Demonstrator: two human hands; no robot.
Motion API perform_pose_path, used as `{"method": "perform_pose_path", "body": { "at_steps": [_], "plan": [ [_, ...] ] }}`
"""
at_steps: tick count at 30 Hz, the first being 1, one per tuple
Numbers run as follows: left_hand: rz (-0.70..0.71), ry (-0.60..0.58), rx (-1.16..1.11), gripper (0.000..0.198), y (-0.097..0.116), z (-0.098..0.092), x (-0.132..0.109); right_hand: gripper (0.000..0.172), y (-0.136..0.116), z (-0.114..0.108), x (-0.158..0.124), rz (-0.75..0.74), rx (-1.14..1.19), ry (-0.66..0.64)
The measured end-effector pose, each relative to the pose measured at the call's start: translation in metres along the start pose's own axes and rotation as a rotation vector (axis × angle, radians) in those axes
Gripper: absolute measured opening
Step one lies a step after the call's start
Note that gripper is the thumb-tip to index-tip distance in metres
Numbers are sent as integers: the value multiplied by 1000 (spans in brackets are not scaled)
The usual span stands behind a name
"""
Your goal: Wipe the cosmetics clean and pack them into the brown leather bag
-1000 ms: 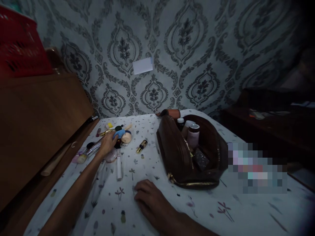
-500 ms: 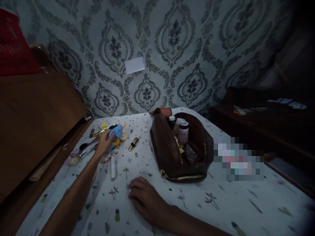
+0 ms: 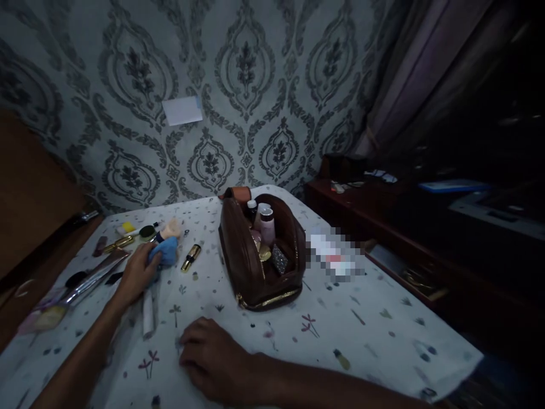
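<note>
head: left fingers [image 3: 147, 251] (curled) round cloth [image 3: 167, 250]

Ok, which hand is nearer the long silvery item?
Left. The left hand is close to the right of the long silvery item; the right hand is farther right and nearer the camera.

Small, soft-looking crumpled blue bundle [image 3: 166, 251], was bunched and creased, sat gripped in the left hand [image 3: 138, 271], exact material was unclear, lay left of the open brown leather-look bag [image 3: 239, 258]
</note>
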State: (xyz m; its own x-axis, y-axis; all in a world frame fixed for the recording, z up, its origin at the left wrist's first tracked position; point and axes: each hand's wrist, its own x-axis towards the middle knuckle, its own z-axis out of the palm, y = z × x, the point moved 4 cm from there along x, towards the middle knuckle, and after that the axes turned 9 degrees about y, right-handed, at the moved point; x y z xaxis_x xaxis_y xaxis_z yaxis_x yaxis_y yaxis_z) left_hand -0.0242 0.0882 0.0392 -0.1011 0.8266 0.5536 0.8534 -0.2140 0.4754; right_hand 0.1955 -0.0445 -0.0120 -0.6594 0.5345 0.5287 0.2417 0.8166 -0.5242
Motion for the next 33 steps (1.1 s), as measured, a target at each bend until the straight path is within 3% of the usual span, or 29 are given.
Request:
{"method": "perform_pose_path", "body": {
  "at_steps": [5,7,11,13,15,18,21,25,29,33],
  "plan": [
    [-78,-122,-181,41,19,-4,-8,5,0,-1,1,10,16,-24],
    [-120,-116,-251,39,23,-2,-12,6,0,-1,1,11,33,-25],
    [-212,102,-309,39,18,-2,-3,8,3,3,0,26,78,35],
    [-232,261,-256,41,7,-6,13,9,6,7,-1,17,96,67],
    [-204,321,-130,45,-5,-10,33,9,9,11,-1,-3,101,83],
    [-172,238,-2,47,-20,-6,60,9,11,15,-1,-22,94,88],
    [-164,109,30,45,-24,8,70,7,9,14,-1,-20,66,80],
    [-114,-116,27,49,-16,34,63,1,7,15,1,-50,1,37],
    [-49,-345,76,62,-10,46,54,8,15,26,2,-101,-83,-36],
    [-20,-400,71,68,-14,45,51,12,24,36,0,-114,-125,-73]
  ]
}}
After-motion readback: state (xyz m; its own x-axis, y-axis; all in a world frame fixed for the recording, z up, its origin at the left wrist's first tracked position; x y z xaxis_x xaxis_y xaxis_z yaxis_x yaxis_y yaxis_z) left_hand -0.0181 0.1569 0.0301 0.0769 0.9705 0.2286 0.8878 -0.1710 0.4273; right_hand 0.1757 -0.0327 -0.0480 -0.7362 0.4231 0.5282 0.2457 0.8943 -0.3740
